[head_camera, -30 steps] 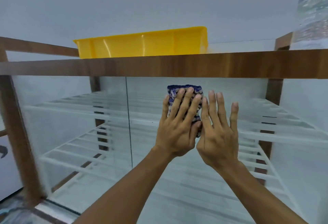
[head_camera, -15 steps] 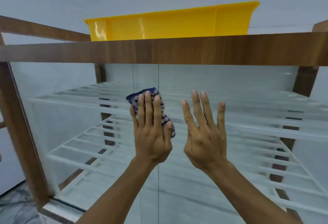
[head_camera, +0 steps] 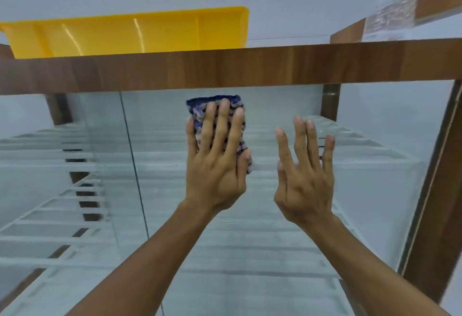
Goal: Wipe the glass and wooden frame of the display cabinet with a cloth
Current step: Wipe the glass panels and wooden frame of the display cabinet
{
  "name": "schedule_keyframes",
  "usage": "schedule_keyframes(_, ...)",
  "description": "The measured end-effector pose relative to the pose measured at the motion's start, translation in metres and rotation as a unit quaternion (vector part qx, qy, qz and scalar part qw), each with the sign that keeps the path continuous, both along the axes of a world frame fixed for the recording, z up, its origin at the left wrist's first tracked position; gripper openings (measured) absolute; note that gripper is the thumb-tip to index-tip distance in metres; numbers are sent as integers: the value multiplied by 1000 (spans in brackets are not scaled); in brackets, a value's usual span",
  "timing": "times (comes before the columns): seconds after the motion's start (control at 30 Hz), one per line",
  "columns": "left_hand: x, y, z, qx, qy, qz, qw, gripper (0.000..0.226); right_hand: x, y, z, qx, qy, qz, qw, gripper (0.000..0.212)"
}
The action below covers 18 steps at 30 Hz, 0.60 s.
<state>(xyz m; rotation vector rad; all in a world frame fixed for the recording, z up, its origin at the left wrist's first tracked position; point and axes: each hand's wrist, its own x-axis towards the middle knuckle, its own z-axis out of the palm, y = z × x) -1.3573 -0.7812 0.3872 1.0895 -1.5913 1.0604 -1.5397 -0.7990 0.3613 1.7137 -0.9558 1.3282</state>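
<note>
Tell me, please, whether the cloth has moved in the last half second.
Yes: the cloth has slid right, away from the vertical glass seam, and up towards the wooden rail.

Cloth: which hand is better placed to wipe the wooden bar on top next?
Left, probably. The left hand presses the cloth flat on the glass, just below the wooden bar; the right hand is bare, with no cloth.

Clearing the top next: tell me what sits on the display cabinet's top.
A yellow plastic bin stands at the left, and a blurred clear bottle at the right. The bin's wall hides its inside.
</note>
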Motion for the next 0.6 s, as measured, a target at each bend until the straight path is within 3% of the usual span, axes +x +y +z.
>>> schedule_keyframes(0.17,-57,-1,-33,27,-99,-23,994,61,-59,-4,4,12,-19,-23,999,55)
schedule_keyframes(0.33,-115,-9,-7,-1,-37,-25,999,60,-95,-7,0,10,1,-29,1000,57)
schedule_keyframes(0.53,-145,-7,-29,24,-99,-36,994,60,-144,-2,10,21,-3,-83,996,61)
schedule_keyframes(0.6,-158,-9,-25,11,-79,-30,996,60,-164,2,12,17,-4,-94,995,61)
